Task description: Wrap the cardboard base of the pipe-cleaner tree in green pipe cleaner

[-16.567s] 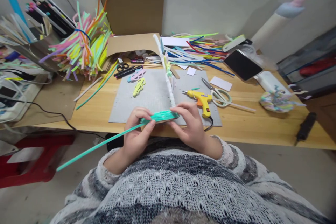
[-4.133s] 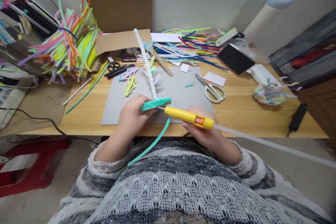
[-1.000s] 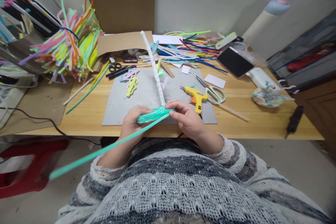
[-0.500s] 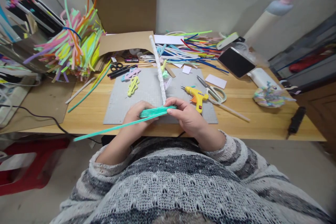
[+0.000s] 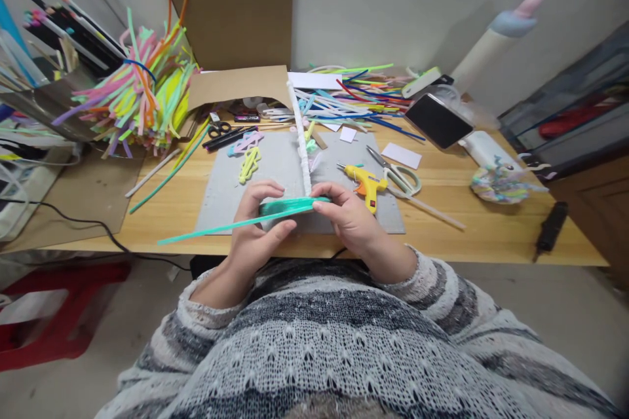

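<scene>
My right hand (image 5: 348,213) pinches one end of a flat piece wound with teal pipe cleaner (image 5: 287,205), thumb below and fingers above. A loose teal tail runs from it to the left, past my left hand (image 5: 258,222). That left hand is open around the other end, thumb and fingers apart; whether it touches the piece I cannot tell. A white-wrapped rod (image 5: 302,144) stands up from the piece by my right fingertips. Beyond, on the grey cutting mat (image 5: 221,200), lie a yellow bent pipe-cleaner shape (image 5: 249,165) and a yellow hot glue gun (image 5: 366,184).
Scissors (image 5: 401,177) and a clear glue stick (image 5: 435,209) lie right of the glue gun. A phone (image 5: 439,120) rests at the back right. Loose pipe cleaners (image 5: 339,105) cover the back. A bundle of coloured pipe cleaners (image 5: 142,91) stands at the left.
My left hand has loosened from the wound piece, its thumb and fingers spreading apart. The loose teal tail has swung up and nearer. My right hand keeps its pinch.
</scene>
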Tool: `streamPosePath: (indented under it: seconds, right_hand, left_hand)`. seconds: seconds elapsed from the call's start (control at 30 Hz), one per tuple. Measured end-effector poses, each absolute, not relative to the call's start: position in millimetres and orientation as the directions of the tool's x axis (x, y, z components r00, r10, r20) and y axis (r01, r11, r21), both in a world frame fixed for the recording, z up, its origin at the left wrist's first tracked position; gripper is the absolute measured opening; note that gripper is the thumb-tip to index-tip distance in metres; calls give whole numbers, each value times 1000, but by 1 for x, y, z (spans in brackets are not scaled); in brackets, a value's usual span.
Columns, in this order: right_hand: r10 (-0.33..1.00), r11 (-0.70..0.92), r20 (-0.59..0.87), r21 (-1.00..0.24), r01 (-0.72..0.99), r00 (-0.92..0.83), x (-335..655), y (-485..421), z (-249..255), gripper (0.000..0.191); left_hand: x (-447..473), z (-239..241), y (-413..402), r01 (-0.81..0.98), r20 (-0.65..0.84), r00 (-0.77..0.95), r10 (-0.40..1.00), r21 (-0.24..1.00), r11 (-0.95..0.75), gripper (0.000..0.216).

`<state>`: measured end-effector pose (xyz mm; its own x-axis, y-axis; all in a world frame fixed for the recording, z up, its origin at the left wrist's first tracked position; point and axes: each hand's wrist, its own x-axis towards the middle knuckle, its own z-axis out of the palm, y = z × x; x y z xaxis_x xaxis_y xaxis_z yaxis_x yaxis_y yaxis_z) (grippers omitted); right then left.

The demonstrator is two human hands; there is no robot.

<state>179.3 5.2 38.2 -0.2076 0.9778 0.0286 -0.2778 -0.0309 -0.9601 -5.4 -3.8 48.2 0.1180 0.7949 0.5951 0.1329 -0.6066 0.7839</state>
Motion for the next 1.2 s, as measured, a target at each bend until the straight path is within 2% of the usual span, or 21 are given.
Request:
streamPosePath:
  seconds: [0.07, 0.13, 0.37, 0.7, 0.87, 0.93, 1.03, 1.1, 1.2]
  right_hand:
    - [979, -24, 33, -960, -278, -199, 180, 5, 36, 15]
    - [982, -20, 37, -956, -292, -188, 181, 5, 35, 14]
    - [984, -38, 24, -939, -343, -175, 181, 5, 31, 16]
    - [985, -22, 33, -948, -317, -167, 181, 4, 28, 19]
    - [986, -12, 33, -964, -266, -163, 183, 5, 27, 21]
    - [984, 36, 69, -979, -199, -163, 185, 5, 32, 18]
    - [952, 236, 244, -970, -64, -186, 186, 3, 45, 9]
    - [910, 348, 341, -937, -11, -235, 184, 2, 53, 10]
    - [891, 388, 366, -921, 34, -268, 179, 0, 60, 11]
  left_hand:
    - [-2, 48, -7, 95, 599, 60, 799, 793, -602, 15]
    - [0, 46, -10, 101, 611, 38, 790, 785, -612, 7]
    - [-3, 41, -12, 200, 726, 103, 680, 654, -729, 13]
    - [-1, 44, -10, 219, 696, 68, 715, 689, -691, 11]
    - [-1, 50, -11, 236, 630, 76, 773, 742, -628, 15]
    - [-1, 52, -11, 227, 607, 73, 792, 763, -606, 16]
    - [-1, 54, -11, 213, 591, 77, 803, 777, -593, 17]
    - [-1, 54, -11, 212, 589, 87, 804, 777, -592, 17]
    - [0, 54, -12, 212, 591, 95, 801, 775, -596, 17]
